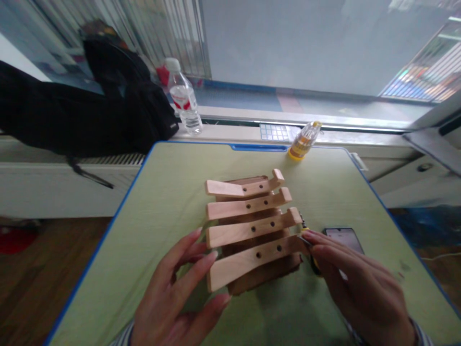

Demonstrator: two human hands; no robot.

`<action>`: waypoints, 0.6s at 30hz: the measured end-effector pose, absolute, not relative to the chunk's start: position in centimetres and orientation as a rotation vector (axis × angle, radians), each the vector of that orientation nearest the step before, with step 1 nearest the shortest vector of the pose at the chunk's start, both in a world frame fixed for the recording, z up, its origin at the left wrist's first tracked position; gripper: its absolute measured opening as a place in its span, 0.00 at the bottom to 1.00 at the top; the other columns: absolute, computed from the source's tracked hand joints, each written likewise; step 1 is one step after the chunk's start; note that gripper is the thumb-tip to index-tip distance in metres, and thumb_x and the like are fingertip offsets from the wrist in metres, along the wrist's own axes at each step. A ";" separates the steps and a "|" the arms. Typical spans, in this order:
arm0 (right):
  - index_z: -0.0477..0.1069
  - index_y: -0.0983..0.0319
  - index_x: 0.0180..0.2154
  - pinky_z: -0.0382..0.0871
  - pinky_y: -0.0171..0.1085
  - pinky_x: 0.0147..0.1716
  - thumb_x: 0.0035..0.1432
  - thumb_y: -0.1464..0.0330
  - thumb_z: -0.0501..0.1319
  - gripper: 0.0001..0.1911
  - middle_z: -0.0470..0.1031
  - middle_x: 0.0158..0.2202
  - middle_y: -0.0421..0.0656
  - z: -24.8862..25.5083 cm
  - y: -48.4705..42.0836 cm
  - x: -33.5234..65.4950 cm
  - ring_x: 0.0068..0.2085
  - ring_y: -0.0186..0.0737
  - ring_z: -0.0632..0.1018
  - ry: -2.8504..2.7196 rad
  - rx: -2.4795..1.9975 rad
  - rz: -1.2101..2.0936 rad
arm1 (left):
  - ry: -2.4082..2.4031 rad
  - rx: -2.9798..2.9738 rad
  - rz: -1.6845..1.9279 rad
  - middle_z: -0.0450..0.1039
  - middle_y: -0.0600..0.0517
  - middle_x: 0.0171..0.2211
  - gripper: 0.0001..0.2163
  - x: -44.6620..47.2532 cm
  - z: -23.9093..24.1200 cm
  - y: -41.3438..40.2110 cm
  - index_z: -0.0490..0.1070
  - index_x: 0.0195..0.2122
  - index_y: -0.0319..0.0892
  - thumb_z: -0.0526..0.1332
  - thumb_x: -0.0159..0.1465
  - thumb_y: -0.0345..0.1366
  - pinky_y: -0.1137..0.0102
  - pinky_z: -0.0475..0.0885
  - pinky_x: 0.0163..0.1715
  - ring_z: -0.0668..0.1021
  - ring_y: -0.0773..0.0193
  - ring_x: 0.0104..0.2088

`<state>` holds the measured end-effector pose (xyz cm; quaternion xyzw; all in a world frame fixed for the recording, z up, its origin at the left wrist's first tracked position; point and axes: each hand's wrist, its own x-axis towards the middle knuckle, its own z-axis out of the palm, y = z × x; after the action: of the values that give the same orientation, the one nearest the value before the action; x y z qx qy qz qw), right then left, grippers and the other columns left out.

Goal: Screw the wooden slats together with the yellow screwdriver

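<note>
Several pale wooden hook pieces (236,234) lie side by side on brown, rough-edged backing (264,278), each with two dark holes and an upturned right end. My left hand (180,288) has its fingers apart at the left end of the nearest piece, with fingertips at or against the wood. At the right end of that piece, my right hand (360,283) has its fingers close together around the hook, which they mostly hide. A thin grey edge shows by those fingertips; I cannot tell what it is. A black-and-yellow tool (316,265) is partly hidden behind this hand.
The pale green table (173,182) has a blue rim. A phone (345,239) lies beyond my right hand. A yellow-based clear bottle (304,140) stands at the back edge. On the sill are a water bottle (185,103) and a black bag (126,101).
</note>
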<state>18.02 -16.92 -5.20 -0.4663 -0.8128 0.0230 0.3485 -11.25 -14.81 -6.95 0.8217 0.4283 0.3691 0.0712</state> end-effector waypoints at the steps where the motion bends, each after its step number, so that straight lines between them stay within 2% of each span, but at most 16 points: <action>1: 0.63 0.63 0.52 0.69 0.40 0.48 0.50 0.81 0.60 0.27 0.71 0.50 0.44 -4.9 -16.9 18.0 0.50 0.41 0.73 -2.102 -1.224 0.058 | 1.305 2.466 1.146 0.58 0.40 0.55 0.14 -11.2 -6.9 -14.8 0.65 0.46 0.36 0.61 0.59 0.32 0.67 0.71 0.45 0.71 0.61 0.46; 5: 0.66 0.60 0.49 0.67 0.38 0.47 0.51 0.80 0.61 0.23 0.73 0.47 0.41 -2.4 -16.7 17.5 0.47 0.37 0.73 -2.135 -1.267 0.025 | 1.364 2.456 1.222 0.64 0.45 0.46 0.12 -10.7 -6.7 -15.1 0.66 0.44 0.37 0.62 0.58 0.30 0.71 0.72 0.43 0.72 0.65 0.42; 10: 0.67 0.61 0.46 0.64 0.38 0.39 0.54 0.75 0.59 0.16 0.74 0.42 0.43 0.6 -15.8 15.1 0.41 0.38 0.72 -2.414 -1.165 0.122 | 1.328 2.413 1.268 0.68 0.48 0.42 0.14 -10.4 -6.6 -15.3 0.65 0.45 0.38 0.62 0.58 0.30 0.71 0.72 0.43 0.73 0.65 0.41; 16: 0.67 0.59 0.36 0.56 0.38 0.36 0.59 0.72 0.54 0.04 0.74 0.32 0.38 0.9 -14.3 12.1 0.32 0.35 0.69 -2.528 -1.270 0.232 | 1.276 2.325 1.197 0.72 0.49 0.41 0.16 -10.5 -7.0 -15.5 0.64 0.48 0.40 0.62 0.58 0.32 0.71 0.72 0.45 0.75 0.64 0.42; 18: 0.65 0.59 0.31 0.54 0.37 0.35 0.60 0.72 0.54 0.05 0.72 0.29 0.37 0.6 -14.1 11.7 0.31 0.34 0.68 -2.567 -1.310 0.244 | 1.271 2.327 1.194 0.72 0.49 0.42 0.17 -10.5 -7.1 -15.5 0.64 0.48 0.39 0.62 0.58 0.32 0.71 0.71 0.46 0.75 0.65 0.43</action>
<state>11.68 -14.09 0.63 -0.4494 -0.8806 0.0837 0.1246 -10.54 -15.49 -7.14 0.7946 0.4342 0.4079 0.1166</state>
